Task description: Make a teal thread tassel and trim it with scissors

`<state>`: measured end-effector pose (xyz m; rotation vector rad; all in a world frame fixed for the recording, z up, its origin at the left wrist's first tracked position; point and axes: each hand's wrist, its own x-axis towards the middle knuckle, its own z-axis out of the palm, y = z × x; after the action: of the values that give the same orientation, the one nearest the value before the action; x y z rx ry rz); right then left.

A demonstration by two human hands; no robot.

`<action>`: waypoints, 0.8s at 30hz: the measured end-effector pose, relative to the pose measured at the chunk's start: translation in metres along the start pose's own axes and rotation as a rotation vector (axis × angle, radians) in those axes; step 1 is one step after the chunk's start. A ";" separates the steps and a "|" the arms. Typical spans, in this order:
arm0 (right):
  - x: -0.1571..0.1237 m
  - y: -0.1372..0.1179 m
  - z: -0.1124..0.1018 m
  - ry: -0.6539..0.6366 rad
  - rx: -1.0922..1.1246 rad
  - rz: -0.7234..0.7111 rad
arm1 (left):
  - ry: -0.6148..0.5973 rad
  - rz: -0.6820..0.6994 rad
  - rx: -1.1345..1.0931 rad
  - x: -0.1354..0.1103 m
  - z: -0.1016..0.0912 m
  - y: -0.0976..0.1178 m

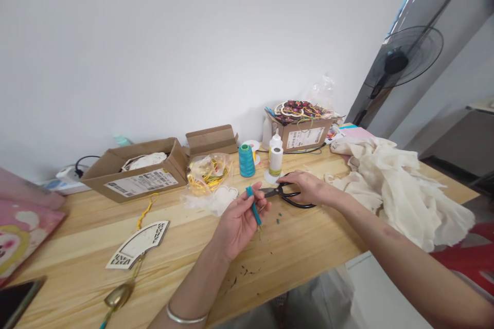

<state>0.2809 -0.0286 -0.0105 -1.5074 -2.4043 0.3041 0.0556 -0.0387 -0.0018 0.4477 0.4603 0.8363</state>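
Observation:
In my left hand [236, 226], held between thumb and fingers, is a teal thread tassel [253, 209] with a thin yellowish cord hanging from its lower end. My right hand [309, 188] has its fingers on the black handles of a pair of scissors [285, 196]. The blades point left and reach close to the left fingertips. Small teal thread clippings [278, 220] lie on the table just right of the left hand. Behind the hands stand a cone of teal thread [246, 161] and a white spool with yellow-green cord [275, 161].
A white fan-shaped piece [138, 244] with a gold bead and cord lies left. Cardboard boxes [141, 177] line the wall, one [309, 133] full of ornaments. Cream cloth [405, 190] is heaped right. A bag of yellow cords [208, 175] and a phone [19, 300] are left.

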 end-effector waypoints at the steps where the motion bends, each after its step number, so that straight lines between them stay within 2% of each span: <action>1: -0.002 -0.002 -0.001 0.013 -0.003 0.003 | 0.034 0.021 -0.006 0.001 -0.001 0.000; 3: -0.006 -0.016 -0.001 0.097 -0.001 0.046 | 0.079 0.066 -0.026 0.004 -0.003 -0.001; 5: -0.011 -0.041 0.006 0.220 0.049 0.134 | 0.086 0.122 -0.042 0.006 -0.004 -0.001; 7: -0.012 -0.071 0.019 0.240 0.149 0.234 | 0.074 0.164 -0.048 0.007 -0.004 -0.002; 9: -0.011 -0.097 0.035 0.217 0.209 0.221 | 0.069 0.182 -0.041 0.007 -0.004 -0.004; 11: -0.007 -0.111 0.048 0.244 0.205 0.203 | 0.079 0.177 -0.040 0.007 -0.004 -0.005; 15: -0.007 -0.109 0.052 0.279 0.177 0.050 | 0.119 0.095 -0.133 0.009 -0.009 0.004; 17: -0.012 -0.103 0.043 0.223 0.154 0.013 | 0.155 0.082 -0.184 0.010 -0.013 0.017; 19: -0.018 -0.099 0.029 0.140 0.124 0.048 | 0.199 0.168 -0.153 0.008 -0.015 0.032; 21: -0.022 -0.099 0.013 0.063 0.080 0.100 | 0.228 0.338 0.041 0.001 -0.013 0.045; 23: -0.023 -0.102 -0.001 0.009 0.010 0.123 | 0.182 0.440 0.477 -0.012 -0.005 0.050; 24: -0.022 -0.105 -0.008 -0.005 -0.024 0.115 | 0.111 0.433 0.755 -0.019 0.001 0.048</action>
<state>0.2041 -0.0932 0.0284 -1.6606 -2.3372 0.3050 0.0161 -0.0253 0.0293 1.2336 0.7998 1.0937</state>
